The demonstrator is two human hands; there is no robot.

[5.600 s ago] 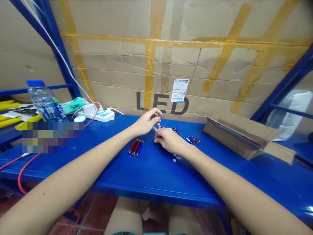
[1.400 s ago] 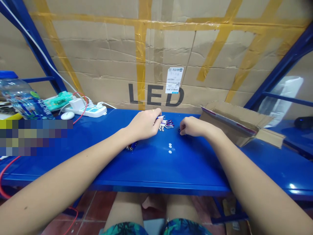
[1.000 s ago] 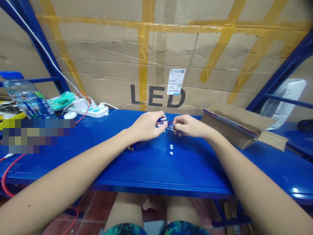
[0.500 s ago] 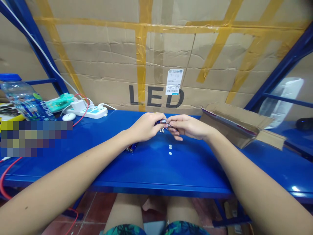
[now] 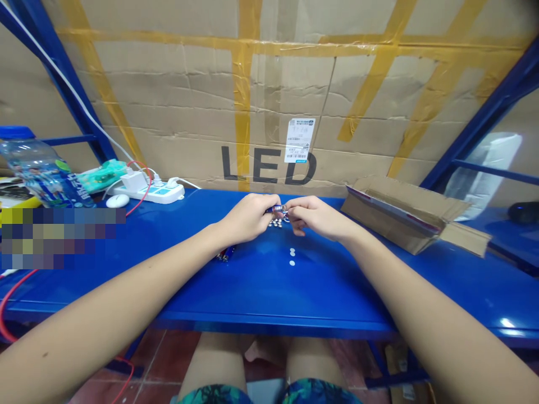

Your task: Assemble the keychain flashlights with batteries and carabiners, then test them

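Over the far middle of the blue table (image 5: 252, 292), my left hand (image 5: 248, 216) is closed around a small blue metal tube (image 5: 275, 209) with a silver end. My right hand (image 5: 314, 216) meets that end with its thumb and fingers pinched; what they grip is too small to make out. Several small silver metal parts (image 5: 275, 223) lie just below my fingertips, partly covered. Nearer me are three small white discs (image 5: 292, 254). Several blue and red tubes (image 5: 226, 255) with metal tips lie by my left wrist, partly hidden under the forearm.
An open cardboard box (image 5: 391, 213) stands to the right. On the left are a white power strip (image 5: 162, 192), a white oval item (image 5: 117, 201), a plastic bottle (image 5: 42, 168) and a red cable (image 5: 8, 314). A large carton (image 5: 189, 112) marked LED rises behind the table.
My right hand has shifted slightly left, and its fingers have curled in at the tube's silver end. More of the small silver parts shows below. My left hand keeps its hold.
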